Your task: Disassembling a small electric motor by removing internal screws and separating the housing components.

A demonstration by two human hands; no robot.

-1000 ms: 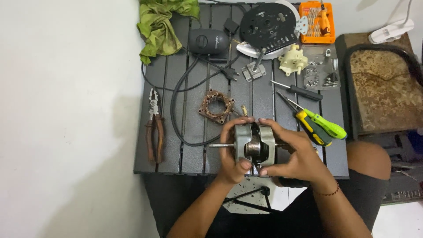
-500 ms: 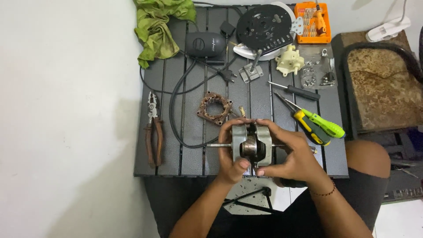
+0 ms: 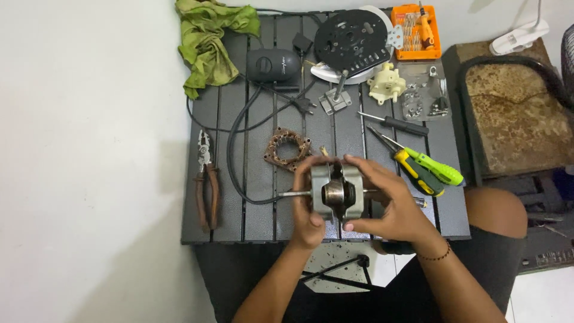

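The grey metal motor housing (image 3: 335,190), its shaft (image 3: 294,194) sticking out past the left hand (image 3: 308,218), sits gripped between both hands just above the counter's (image 3: 251,221) near edge. The right hand (image 3: 391,206) wraps its far side, fingers curled over the top. Holding both halves square and pressing evenly along the shaft looks wisest, keeping clear of the copper winding (image 3: 287,149) just beyond the hands and the screwdrivers (image 3: 427,170) beside the right one.

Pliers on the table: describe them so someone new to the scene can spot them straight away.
Start at the dark slatted table and go to its left edge, below the crumpled green cloth. The pliers lie there alone, jaws pointing away from the person, left of the looping black cable. Their brown handles and metal jaws set them apart from the yellow and green screwdrivers on the right.
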